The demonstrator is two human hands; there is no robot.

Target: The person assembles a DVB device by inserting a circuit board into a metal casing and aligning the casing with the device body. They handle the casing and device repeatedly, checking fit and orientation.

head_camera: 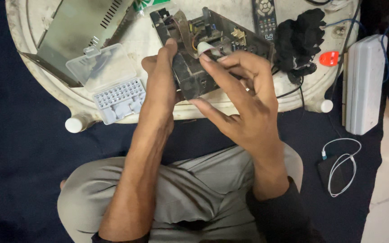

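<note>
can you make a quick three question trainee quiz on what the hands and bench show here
1. True or false: the left hand grips the side of the dark open electronics chassis with exposed circuit board.
2. What do the right hand fingers pinch over the board?
A. a small white connector piece
B. a red-handled screwdriver
C. a coin
3. Fill in: the clear-lidded grey plastic bit case lies to the ____ of the chassis in the picture.

Key:
1. true
2. A
3. left
</note>
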